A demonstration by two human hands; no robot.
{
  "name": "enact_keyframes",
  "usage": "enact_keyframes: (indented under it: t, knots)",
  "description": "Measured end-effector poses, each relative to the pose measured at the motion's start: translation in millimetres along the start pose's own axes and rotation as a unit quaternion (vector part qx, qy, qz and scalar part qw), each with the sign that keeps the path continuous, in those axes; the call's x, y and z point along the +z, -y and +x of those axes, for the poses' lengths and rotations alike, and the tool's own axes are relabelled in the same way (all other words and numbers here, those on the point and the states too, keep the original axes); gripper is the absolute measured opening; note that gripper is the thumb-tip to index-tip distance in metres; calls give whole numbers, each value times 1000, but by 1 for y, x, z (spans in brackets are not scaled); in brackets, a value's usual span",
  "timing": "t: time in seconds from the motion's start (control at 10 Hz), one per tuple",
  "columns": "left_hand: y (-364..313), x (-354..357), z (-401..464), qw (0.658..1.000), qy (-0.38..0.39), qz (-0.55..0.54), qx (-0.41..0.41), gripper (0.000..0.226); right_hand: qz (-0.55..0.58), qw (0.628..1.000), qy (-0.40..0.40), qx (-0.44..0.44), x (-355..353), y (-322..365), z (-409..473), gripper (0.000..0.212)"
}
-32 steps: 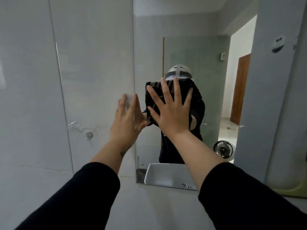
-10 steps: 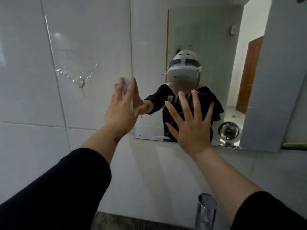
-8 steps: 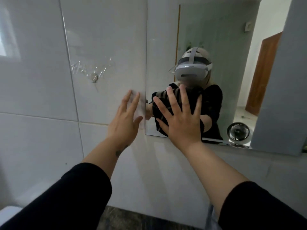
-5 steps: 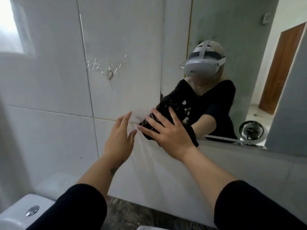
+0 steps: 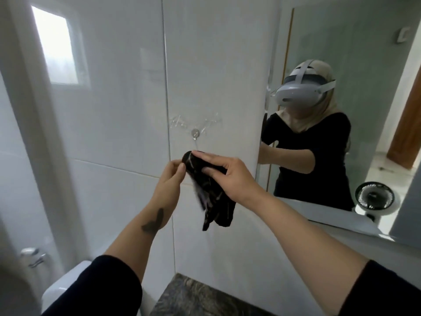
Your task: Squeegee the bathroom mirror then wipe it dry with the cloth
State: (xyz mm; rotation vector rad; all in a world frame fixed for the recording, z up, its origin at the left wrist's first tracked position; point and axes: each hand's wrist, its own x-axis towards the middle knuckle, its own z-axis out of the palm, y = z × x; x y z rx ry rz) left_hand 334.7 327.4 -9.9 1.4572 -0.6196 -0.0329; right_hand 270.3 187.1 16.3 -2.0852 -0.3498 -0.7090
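While its lower part is hanging loose, the dark cloth [image 5: 210,192] is being held up before the white tiled wall [image 5: 127,110], left of the mirror [image 5: 355,53]. It is being clamped at the top by the right hand [image 5: 230,176] and pinched at its upper edge by the left hand [image 5: 169,181], below a wall hook [image 5: 195,133].
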Motion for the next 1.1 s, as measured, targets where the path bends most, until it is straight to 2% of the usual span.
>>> enact_keyframes:
  t: [0.2, 0.3, 0.4, 0.5, 0.6, 0.7, 0.8, 0.9, 1.0, 1.1]
  knots:
    - [-21, -22, 21, 991, -28, 128, 6, 6, -173, 982, 23, 72, -13, 23, 28, 32]
    - [-29, -22, 38, 982, -26, 188, 23, 16, -246, 966, -28, 67, -9, 22, 46, 26]
    - [-35, -17, 61, 958, -65, 274, 52, 23, -355, 931, -83, 23, -3, 17, 67, 27]
    - [-38, -13, 84, 938, -123, 316, 80, 26, -412, 904, -115, 2, 0, 9, 89, 25]
    - [-33, -6, 98, 918, -133, 362, 92, 28, -493, 863, -109, -9, 4, -7, 97, 23]
    - [-22, 1, 103, 907, -130, 392, 85, 29, -521, 843, -131, -19, 13, -21, 93, 17]
    - [-17, 4, 103, 881, -141, 444, 81, 28, -519, 840, -154, -29, 16, -23, 93, 18]
    - [-8, 2, 100, 849, -92, 515, 73, 34, -488, 862, -136, 1, 22, -24, 89, 29]
    - [-5, -3, 89, 896, 14, 443, 28, 55, -450, 881, -128, 73, 29, -20, 80, 40]
    - [5, -6, 66, 908, 83, 410, -16, 75, -414, 898, -85, 121, 36, -23, 40, 54]
